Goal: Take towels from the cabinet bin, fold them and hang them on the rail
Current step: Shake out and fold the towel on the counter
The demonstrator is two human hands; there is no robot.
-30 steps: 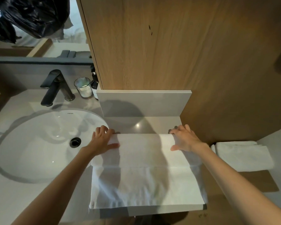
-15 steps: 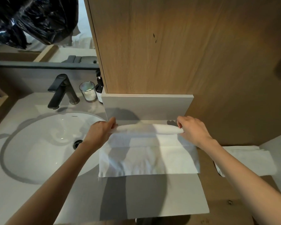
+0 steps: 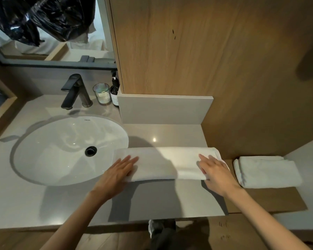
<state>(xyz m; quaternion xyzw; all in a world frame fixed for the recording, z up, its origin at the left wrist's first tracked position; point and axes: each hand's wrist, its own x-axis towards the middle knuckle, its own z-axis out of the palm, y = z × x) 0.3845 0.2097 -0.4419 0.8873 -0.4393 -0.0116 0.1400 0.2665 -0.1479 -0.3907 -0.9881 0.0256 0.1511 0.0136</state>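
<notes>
— Where is the towel?

— The white towel (image 3: 163, 163) lies on the grey surface (image 3: 163, 201), folded into a long narrow band that runs left to right. Its left end sits just beside the rim of the sink (image 3: 43, 150), and its right end reaches the edge of the surface.

— And the hands?

— Both are on it. The left hand (image 3: 119, 172) lies flat on the left end, with its fingers (image 3: 132, 160) straight, close together and pressing down. The right hand (image 3: 215, 170) lies flat on the right end in the same way, its fingers (image 3: 203, 158) slightly spread. Neither grasps the cloth; the fingers are released.

— What is around them?

— A second folded towel (image 3: 267, 172) rests on the brown wooden ledge (image 3: 271, 201) to the right, near the first. Behind the oval sink stand a black faucet (image 3: 74, 91), a glass candle jar (image 3: 102, 93) and a dark pump bottle (image 3: 114, 92). A low grey upstand (image 3: 163, 109) runs behind the towel, and a wooden panel (image 3: 188, 51) rises above it. The mirror (image 3: 101, 33) at upper left shows a black plastic bag (image 3: 43, 17).
</notes>
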